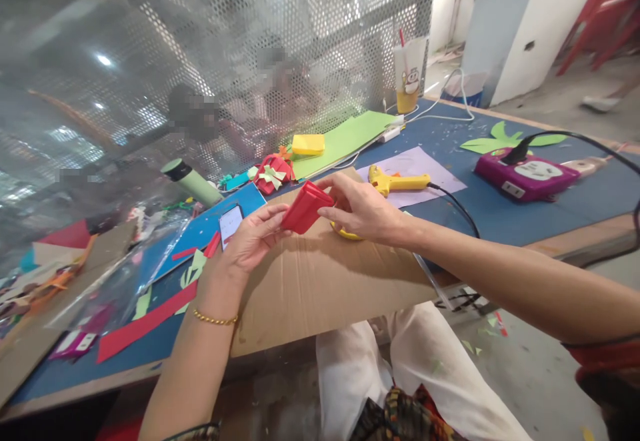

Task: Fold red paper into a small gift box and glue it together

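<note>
A small red folded piece, boxlike and seemingly of paper, is held up over a sheet of brown cardboard. My left hand pinches its lower left end between thumb and fingers. At its right end, the thumb and fingertips of my right hand close on the edge. Partly hidden beneath my right hand lies a yellow curved object, perhaps a scissor handle. Just beyond that hand, a yellow glue gun rests on lilac paper.
Left of the cardboard are a phone, a red strip and green scraps. A green bottle lies farther back. The purple power strip and its black cable are at right. Behind the table stands a drink cup near a perforated screen.
</note>
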Motion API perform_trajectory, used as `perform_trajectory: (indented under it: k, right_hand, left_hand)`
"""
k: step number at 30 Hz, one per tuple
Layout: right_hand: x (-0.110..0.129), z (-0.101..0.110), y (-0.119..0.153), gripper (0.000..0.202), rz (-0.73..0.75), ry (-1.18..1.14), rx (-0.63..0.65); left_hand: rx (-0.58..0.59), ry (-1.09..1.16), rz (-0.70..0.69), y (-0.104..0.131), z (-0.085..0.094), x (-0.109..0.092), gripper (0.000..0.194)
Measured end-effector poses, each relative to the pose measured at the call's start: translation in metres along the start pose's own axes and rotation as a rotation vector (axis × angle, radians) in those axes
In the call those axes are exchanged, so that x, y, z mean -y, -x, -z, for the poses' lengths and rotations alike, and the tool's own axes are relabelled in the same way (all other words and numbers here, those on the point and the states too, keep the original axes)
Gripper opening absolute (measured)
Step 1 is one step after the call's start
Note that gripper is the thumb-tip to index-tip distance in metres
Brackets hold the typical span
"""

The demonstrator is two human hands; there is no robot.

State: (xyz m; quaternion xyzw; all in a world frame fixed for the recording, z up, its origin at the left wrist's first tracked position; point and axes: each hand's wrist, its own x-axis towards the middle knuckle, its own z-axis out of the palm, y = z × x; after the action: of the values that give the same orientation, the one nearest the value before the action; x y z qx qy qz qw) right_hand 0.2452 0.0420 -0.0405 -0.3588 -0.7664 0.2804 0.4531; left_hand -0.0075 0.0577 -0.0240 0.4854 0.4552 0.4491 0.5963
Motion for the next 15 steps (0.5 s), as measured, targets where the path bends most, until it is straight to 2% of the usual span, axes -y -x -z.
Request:
perform_trajectory:
  k: [7, 11, 15]
  right_hand:
    - [-0.011, -0.003, -0.002, 0.026, -0.110, -0.110, 0.047]
    - [-0.015, -0.002, -0.006, 0.026, -0.226, -0.366, 0.055]
    - [-0.016, 0.003, -0.008, 0.040, -0.298, -0.621, 0.040]
  left_hand:
    - [0.022, 0.003, -0.003, 0.003, -0.005, 0.003, 0.039]
    - [0.039, 0.025, -0.039, 0.003, -0.005, 0.004, 0.036]
    - [0.061, 0.057, -0.073, 0.007, -0.005, 0.001, 0.030]
